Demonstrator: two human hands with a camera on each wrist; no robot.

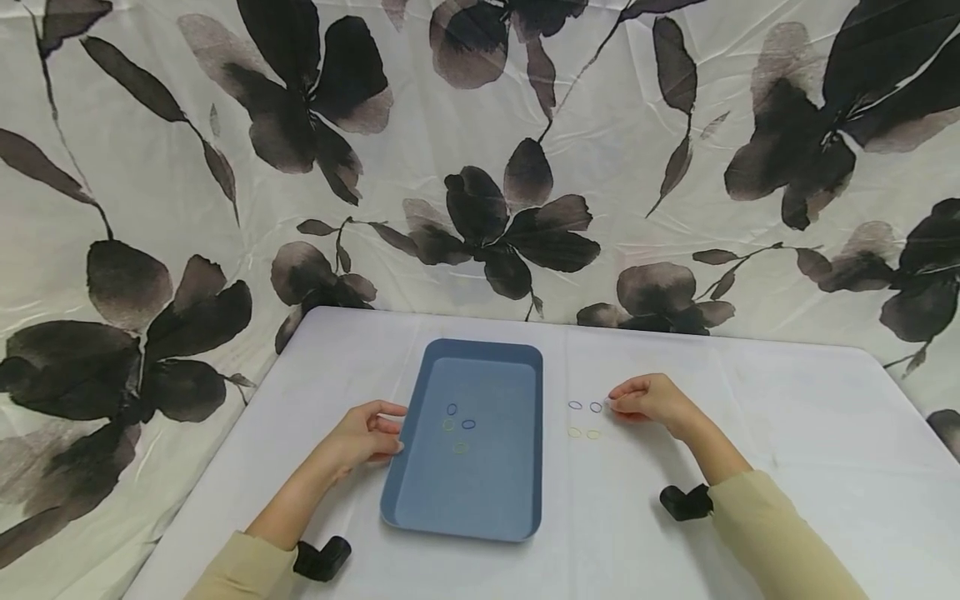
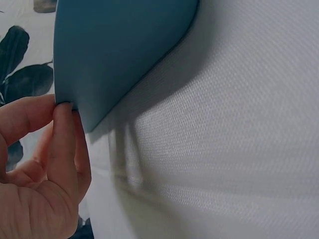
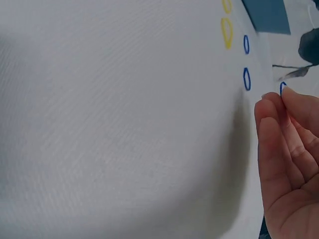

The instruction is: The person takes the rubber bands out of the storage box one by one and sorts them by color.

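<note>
Sleeves [image 1: 780,533] frame work apparently midway: left hand [image 1: 363,437] grips the tray [image 1: 465,500] edge; right hand [image 1: 654,402] pinches one blue loop [image 3: 282,88]; four loops [image 1: 468,428] lie inside, four others [image 1: 596,412] on the worktop [image 1: 622,533].

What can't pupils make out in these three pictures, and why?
- Right wrist: part of the held blue ring, hidden by the fingers.
- Right wrist: the topmost yellow ring's far end, cut off by the top edge.
- Left wrist: much of the blue tray, cut off by the top edge.
- Head: the rings' material, too small.
</note>
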